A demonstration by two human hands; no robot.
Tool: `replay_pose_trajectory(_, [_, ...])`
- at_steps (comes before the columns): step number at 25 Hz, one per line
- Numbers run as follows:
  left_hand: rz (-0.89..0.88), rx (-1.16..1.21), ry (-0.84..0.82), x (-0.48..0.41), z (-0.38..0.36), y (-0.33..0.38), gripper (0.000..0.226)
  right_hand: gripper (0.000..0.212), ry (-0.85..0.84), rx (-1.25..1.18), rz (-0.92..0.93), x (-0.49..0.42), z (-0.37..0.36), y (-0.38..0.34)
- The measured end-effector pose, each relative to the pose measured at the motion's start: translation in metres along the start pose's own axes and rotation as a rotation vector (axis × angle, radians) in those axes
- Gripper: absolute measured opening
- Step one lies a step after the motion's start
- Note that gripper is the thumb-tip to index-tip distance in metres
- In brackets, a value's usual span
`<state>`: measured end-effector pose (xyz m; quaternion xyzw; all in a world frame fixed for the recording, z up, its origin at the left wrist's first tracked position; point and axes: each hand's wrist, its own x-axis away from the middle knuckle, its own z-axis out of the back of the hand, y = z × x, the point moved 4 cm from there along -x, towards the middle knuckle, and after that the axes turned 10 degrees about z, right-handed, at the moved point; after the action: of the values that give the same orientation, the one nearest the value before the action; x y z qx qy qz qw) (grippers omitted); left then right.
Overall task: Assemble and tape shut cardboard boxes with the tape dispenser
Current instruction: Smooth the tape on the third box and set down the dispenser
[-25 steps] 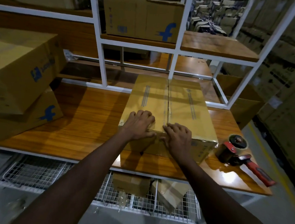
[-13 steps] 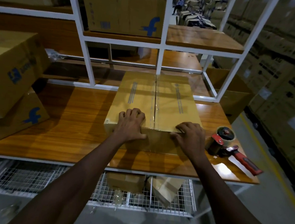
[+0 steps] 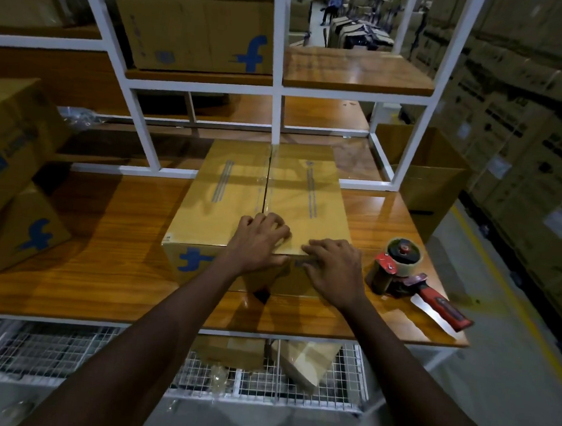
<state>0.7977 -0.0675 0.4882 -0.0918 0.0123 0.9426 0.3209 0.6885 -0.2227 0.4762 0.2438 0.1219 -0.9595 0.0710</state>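
Observation:
A closed cardboard box [image 3: 237,189] with a blue logo on its near face sits in the middle of the wooden table [image 3: 110,233]. Clear tape runs along its top centre seam. My left hand [image 3: 259,241] lies flat on the box's near top edge over the seam, fingers together. My right hand [image 3: 334,267] presses on the near right corner, fingers spread over the edge. The tape dispenser [image 3: 409,276], red-handled with a roll of clear tape, lies on the table to the right of the box, untouched.
Two stacked logo boxes [image 3: 10,171] stand at the table's left. A white shelf frame [image 3: 279,91] rises behind, with another box [image 3: 193,31] on it. An open box [image 3: 433,177] stands at the right. Wire basket [image 3: 60,353] below holds folded cardboard.
My left hand slid right toward the seam. My right hand went out to the near right corner and has come back a little toward the centre. The camera view has shifted.

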Motion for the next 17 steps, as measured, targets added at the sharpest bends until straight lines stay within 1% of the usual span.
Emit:
replay_pose_trajectory(2, [0.046, 0.032, 0.007, -0.001, 0.0, 0.005, 0.059, 0.026, 0.037, -0.141, -0.055, 0.001, 0.016, 0.021])
replay_pose_trajectory(4, [0.069, 0.044, 0.001, -0.006, 0.002, 0.017, 0.064, 0.026, 0.08, -0.139, -0.083, 0.004, 0.029, 0.045])
replay_pose_trajectory(5, [0.065, 0.044, -0.01, -0.01, 0.003, 0.027, 0.066, 0.028, 0.072, -0.146, -0.085, 0.005, 0.033, 0.056])
replay_pose_trajectory(8, [0.045, 0.071, -0.023, -0.022, 0.007, 0.06, 0.07, 0.037, -0.011, -0.201, -0.033, 0.008, 0.035, 0.08])
replay_pose_trajectory(11, [0.034, 0.077, -0.024, -0.03, 0.007, 0.084, 0.069, 0.043, -0.105, -0.248, -0.028, 0.01, 0.035, 0.099])
replay_pose_trajectory(13, [0.054, 0.075, -0.038, -0.034, 0.004, 0.093, 0.067, 0.043, -0.151, -0.244, 0.003, 0.009, 0.038, 0.107])
replay_pose_trajectory(17, [0.114, 0.076, -0.035, -0.037, 0.002, 0.105, 0.067, 0.04, -0.265, -0.153, 0.093, 0.001, 0.041, 0.108])
